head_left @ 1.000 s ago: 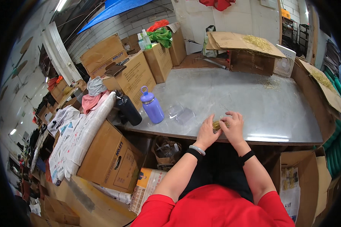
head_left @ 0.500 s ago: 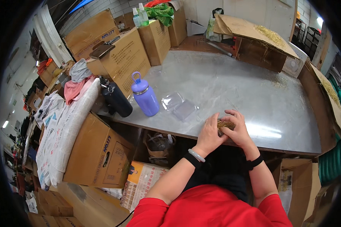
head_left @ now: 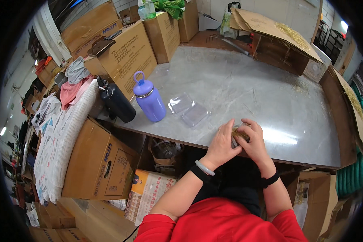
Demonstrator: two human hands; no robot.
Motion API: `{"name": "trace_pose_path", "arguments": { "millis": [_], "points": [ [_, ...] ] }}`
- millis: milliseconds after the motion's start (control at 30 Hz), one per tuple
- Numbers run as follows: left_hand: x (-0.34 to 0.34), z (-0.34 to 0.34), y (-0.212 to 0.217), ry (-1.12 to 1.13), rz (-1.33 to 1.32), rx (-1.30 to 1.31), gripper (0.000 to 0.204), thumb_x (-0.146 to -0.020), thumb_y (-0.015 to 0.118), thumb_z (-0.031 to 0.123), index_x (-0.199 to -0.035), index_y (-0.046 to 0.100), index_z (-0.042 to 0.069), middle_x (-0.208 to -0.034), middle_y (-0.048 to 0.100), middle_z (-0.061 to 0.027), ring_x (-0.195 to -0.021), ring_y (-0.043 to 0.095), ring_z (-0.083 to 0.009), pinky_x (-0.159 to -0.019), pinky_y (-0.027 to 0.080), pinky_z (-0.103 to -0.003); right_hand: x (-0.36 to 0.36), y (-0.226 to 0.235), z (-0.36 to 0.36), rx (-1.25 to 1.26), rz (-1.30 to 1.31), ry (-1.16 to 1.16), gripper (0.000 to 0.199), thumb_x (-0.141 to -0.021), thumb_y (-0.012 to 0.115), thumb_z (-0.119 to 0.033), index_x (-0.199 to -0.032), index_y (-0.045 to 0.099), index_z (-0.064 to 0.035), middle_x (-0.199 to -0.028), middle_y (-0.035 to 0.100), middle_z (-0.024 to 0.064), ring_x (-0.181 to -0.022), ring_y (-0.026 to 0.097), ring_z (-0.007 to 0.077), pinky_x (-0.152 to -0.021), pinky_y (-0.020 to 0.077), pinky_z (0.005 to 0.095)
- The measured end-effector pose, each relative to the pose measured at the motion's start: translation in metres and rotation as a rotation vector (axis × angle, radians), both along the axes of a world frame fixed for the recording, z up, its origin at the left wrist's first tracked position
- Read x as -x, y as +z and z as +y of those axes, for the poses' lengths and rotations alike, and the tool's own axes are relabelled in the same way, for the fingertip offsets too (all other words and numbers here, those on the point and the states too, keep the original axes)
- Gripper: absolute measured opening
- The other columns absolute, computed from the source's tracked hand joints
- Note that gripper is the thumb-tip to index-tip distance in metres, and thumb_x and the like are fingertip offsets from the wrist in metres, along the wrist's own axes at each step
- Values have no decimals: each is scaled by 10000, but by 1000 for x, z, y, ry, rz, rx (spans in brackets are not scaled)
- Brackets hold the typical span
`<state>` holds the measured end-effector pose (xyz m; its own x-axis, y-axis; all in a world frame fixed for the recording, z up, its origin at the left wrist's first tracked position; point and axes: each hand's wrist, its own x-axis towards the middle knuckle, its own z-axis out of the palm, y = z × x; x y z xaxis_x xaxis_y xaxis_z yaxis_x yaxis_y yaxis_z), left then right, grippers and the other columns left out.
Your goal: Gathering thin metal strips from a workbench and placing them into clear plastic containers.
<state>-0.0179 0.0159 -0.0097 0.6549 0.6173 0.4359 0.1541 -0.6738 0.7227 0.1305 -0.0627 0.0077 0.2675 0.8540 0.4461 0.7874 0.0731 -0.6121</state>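
The right hand [head_left: 252, 141] has its thumb and fingers bent around a small bundle of gold-coloured strands [head_left: 241, 131], gripping it from the right, while the fingers of the left hand [head_left: 224, 144] close in on its left side. The bundle sits between the two hands, just at the bench's near edge; a pale sliver shows by it, too covered for me to name.

Over this last second the grip has shifted only slightly, with the right hand's fingers folding a little more closely over the strands. The person's head has tilted too, so everything on the bench slides in view. To my eye the handling is at much the same point: the bundle remains in both hands, with nothing put down.

Just behind the wrists are a pale bangle [head_left: 205, 167] and dark bands, one on each arm. Beyond the left hand, an open clear plastic box [head_left: 195, 114] lies on the bare grey bench [head_left: 213, 76], unmoved. Farther left stand a lilac bottle [head_left: 151, 101] and a black bottle [head_left: 119, 103], side by side. At the far right, loose gold strands are strewn on a cardboard sheet [head_left: 266, 23].
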Motion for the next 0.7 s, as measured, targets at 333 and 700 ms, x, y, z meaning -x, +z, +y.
{"name": "trace_pose_path", "arguments": {
  "millis": [333,700],
  "points": [
    [-3,0,-6,43,-38,-214,759,-810,807,307,-1393,457,-30,-1384,500,-255,-1271,498,-423,-1080,424,-472,-18,-6,0,-119,-201,-4,217,-954,593,-56,-1151,685,-60,-1145,701,154,-1230,575,375,-1042,423,470],
    [-4,-3,2,28,51,-221,592,-845,763,286,-1303,556,-26,-1415,474,-272,-1300,478,-442,-1087,421,-480,-26,-5,-4,-96,-131,-47,297,-953,615,-154,-1230,653,-54,-1303,618,164,-1216,540,380,-1042,425,467]
  ]
}}
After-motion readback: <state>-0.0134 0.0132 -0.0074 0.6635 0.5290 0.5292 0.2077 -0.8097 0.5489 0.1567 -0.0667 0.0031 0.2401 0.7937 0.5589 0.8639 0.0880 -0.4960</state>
